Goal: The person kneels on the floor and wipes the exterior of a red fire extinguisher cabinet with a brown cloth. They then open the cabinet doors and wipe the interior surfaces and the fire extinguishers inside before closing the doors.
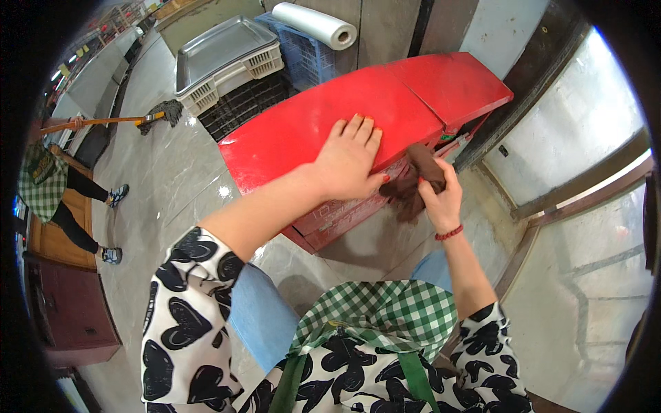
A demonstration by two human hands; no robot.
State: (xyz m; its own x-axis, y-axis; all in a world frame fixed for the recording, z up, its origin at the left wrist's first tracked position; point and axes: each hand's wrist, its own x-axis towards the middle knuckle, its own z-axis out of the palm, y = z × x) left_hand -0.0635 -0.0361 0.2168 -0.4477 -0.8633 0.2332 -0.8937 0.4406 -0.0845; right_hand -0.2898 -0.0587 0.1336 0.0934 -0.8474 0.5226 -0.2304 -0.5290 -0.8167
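Observation:
Before me stands a red metal cabinet (289, 139) with a glossy top and a scuffed front that bears faint writing. My left hand (351, 157) lies flat on its top near the front edge, fingers spread, nothing held. At the front's right part, my right hand (440, 199) grips a crumpled brown cloth (413, 191) between thumb and fingers. The cloth hangs against the front face, and part of that face is hidden behind it. A second red panel (454, 85) adjoins the top on the right.
A metal tray (222, 51) rests on a cream plastic crate (242, 72). Behind is a blue crate (304, 57) with a plastic roll (315, 26). To the left, another person (57, 180) holds a mop (160, 116) on the tiled floor. A glazed door frame (573, 103) stands right.

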